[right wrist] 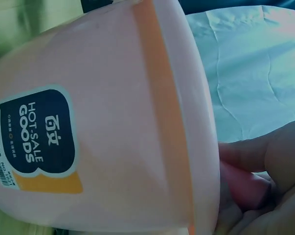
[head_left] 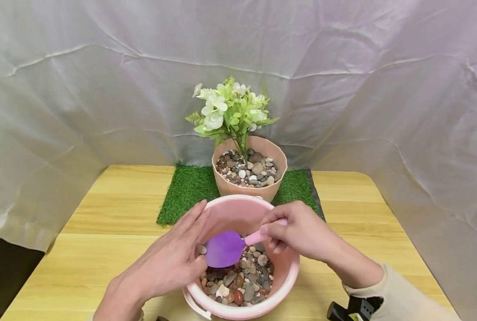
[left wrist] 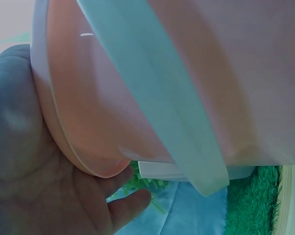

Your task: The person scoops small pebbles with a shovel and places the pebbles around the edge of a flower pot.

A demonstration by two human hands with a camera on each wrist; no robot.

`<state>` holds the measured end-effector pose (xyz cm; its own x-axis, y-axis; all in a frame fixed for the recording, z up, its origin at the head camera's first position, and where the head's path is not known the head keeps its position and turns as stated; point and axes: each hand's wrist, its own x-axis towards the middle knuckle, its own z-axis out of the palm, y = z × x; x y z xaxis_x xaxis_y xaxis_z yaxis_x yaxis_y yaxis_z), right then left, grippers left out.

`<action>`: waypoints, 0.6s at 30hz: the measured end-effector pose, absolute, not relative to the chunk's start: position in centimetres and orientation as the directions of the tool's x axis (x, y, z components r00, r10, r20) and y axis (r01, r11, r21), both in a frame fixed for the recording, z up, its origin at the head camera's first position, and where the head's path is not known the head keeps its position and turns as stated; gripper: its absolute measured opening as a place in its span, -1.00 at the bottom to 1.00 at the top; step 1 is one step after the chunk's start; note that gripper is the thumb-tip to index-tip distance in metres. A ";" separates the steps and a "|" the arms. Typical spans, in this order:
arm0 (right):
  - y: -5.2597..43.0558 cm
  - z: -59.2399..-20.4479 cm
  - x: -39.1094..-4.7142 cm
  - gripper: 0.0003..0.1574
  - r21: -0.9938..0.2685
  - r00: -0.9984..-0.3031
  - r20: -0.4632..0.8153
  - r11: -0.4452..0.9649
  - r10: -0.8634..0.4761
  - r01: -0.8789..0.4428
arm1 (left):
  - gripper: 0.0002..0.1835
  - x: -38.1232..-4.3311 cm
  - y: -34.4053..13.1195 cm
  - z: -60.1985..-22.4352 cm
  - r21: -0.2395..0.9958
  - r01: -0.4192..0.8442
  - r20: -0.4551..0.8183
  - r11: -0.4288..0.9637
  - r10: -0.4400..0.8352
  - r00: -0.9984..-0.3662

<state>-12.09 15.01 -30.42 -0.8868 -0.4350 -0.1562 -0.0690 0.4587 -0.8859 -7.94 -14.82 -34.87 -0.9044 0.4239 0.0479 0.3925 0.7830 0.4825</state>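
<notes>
A pink bucket (head_left: 291,281), partly filled with mixed pebbles (head_left: 249,292), stands at the table's front. My left hand (head_left: 170,256) grips its left rim, with the thumb over the inside and fingers along the outer edge. Beside that thumb shows a pale pebble (head_left: 201,248). From the right, my right hand (head_left: 302,229) holds a small shovel by its pink handle (head_left: 258,237). The purple shovel blade (head_left: 224,249) is tilted over the pebbles, its tip close to my left thumb. In the right wrist view, fingers (right wrist: 289,152) wrap the handle beside the rim.
Behind the bucket, a peach flowerpot (head_left: 244,191) of pebbles holds a white-flowered plant (head_left: 234,107). The pot sits on an artificial grass mat (head_left: 192,187). Grey fabric (head_left: 122,98) hangs around the wooden table (head_left: 101,249). A white bucket handle (left wrist: 152,98) hangs down outside.
</notes>
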 end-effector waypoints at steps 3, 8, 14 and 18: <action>15.4 -30.5 -12.0 -0.81 -0.898 -0.909 -0.124 0.435 -0.398 -0.068 | 0.13 -7.9 -15.0 -34.9 0.487 0.393 0.049 0.780 0.425 -0.904; 16.2 -30.7 -12.0 -0.77 -0.926 -0.918 -0.100 0.374 -0.384 -0.055 | 0.15 -7.9 -15.1 -34.8 0.476 0.401 0.057 0.783 0.428 -0.902; 17.2 -30.6 -11.9 -0.72 -0.943 -0.912 -0.120 0.331 -0.392 -0.018 | 0.17 -8.0 -14.9 -34.8 0.474 0.403 0.050 0.783 0.433 -0.900; 18.6 -30.0 -11.9 -0.66 -0.952 -0.919 -0.118 0.305 -0.377 -0.003 | 0.17 -7.9 -14.9 -34.8 0.466 0.400 0.037 0.789 0.434 -0.900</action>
